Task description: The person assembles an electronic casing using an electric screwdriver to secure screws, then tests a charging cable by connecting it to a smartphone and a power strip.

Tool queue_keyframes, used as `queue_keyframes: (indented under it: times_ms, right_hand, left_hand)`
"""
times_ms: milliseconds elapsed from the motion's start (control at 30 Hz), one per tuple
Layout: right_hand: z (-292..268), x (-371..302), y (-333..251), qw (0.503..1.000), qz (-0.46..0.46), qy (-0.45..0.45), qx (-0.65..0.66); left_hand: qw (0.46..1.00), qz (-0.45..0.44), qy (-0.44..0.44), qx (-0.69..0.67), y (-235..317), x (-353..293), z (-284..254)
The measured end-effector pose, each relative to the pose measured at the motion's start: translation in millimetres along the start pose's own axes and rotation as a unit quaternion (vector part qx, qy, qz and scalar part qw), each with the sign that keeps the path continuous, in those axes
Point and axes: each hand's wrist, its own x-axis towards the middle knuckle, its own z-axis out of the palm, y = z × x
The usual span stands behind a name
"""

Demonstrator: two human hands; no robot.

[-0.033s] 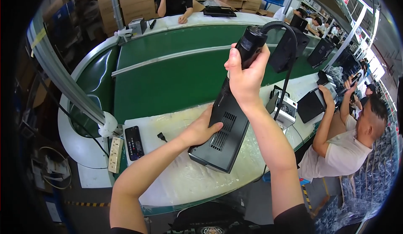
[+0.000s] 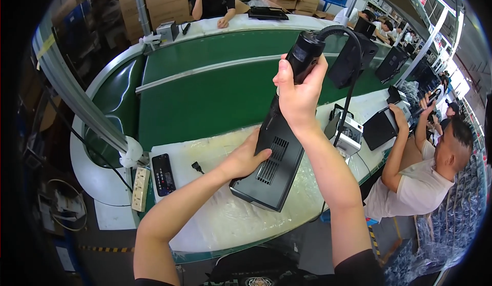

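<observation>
A long black box-shaped device (image 2: 269, 189) with two patches of vent slots lies aslant over the film-covered white table (image 2: 215, 229). My left hand (image 2: 243, 155) is closed on its left edge, thumb on top beside the vents. My right hand (image 2: 301, 93) is wrapped round a black corded electric screwdriver (image 2: 306, 50), held tilted over the device's far end. The tool's lower end points toward the device, but whether its tip touches a screw I cannot tell. A thick black cable (image 2: 353, 81) loops from the tool's top and runs down behind my right forearm.
Beyond the table curves a green conveyor (image 2: 200, 93). Left of my hand lie a phone-like black object (image 2: 164, 174), a power strip (image 2: 140, 189) and a black plug (image 2: 197, 167). A white machine (image 2: 349, 134) stands to the right, near a seated co-worker (image 2: 417, 181). A metal post (image 2: 77, 88) rises at left.
</observation>
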Motion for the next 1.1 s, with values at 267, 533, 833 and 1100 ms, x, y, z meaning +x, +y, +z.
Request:
queue_keyframes:
  times_ms: [267, 533, 833, 1100]
  right_hand:
    - [7.7, -3.4, 6.0, 0.999, 0.024, -0.003, 0.038]
    - [11.5, -6.9, 14.9, 0.998, 0.027, -0.020, 0.058]
    - [-2.9, -2.1, -0.3, 0.997, 0.043, -0.007, 0.070]
    - [-153.6, -23.2, -36.4, 0.967, 0.002, 0.185, -0.178]
  left_hand:
    - [1.000, -0.009, 0.003, 0.016, 1.3, -2.0, -4.3]
    - [1.000, -0.008, -0.001, 0.027, 4.0, -3.5, -7.4]
    - [0.998, -0.014, 0.037, 0.053, 1.9, -11.4, 0.1]
    - [0.905, 0.271, 0.297, 0.141, -34.1, -140.4, 43.2]
